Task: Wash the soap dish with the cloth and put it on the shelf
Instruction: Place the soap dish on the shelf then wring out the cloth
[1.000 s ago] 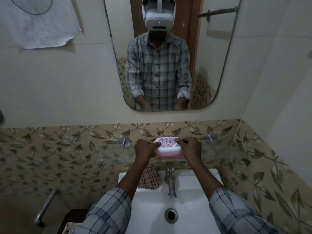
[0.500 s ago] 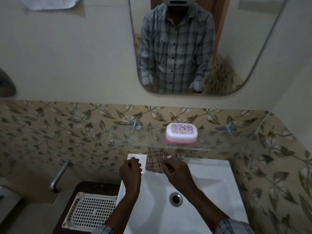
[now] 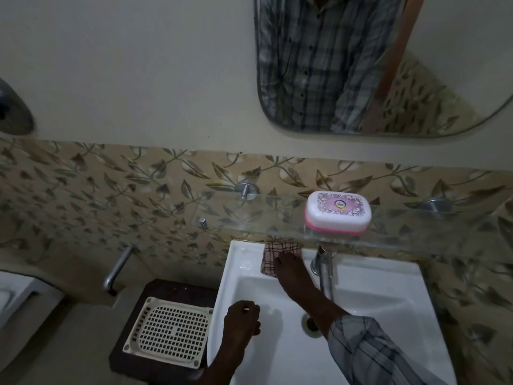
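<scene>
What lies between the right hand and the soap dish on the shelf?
In the head view, only the front edge of the glass shelf lies between the right hand, which touches the cloth, and the soap dish.

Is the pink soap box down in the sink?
No, the soap dish sits up on the glass shelf, above the sink.
</scene>
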Available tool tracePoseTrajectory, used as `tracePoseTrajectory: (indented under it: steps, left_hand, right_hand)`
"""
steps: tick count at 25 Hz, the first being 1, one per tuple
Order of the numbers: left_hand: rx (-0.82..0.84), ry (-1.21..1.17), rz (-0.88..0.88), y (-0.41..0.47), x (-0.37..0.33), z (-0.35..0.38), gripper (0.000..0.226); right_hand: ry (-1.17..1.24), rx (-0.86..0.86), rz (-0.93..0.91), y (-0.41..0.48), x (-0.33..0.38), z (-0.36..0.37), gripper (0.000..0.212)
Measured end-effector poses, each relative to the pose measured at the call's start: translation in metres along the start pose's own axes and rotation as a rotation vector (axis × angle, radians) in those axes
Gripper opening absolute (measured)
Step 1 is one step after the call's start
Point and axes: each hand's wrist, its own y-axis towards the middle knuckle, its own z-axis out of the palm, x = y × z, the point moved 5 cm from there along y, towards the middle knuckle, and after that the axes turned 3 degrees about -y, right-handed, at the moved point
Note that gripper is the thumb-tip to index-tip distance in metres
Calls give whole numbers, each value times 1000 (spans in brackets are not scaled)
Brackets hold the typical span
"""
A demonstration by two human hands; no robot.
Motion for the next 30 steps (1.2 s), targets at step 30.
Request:
tracePoseTrajectory:
  steps: [30]
  left_hand:
    - [366,129,524,-69,-123,75,34]
  right_hand:
    - [1584,-247,679,-113,-52,-89,20]
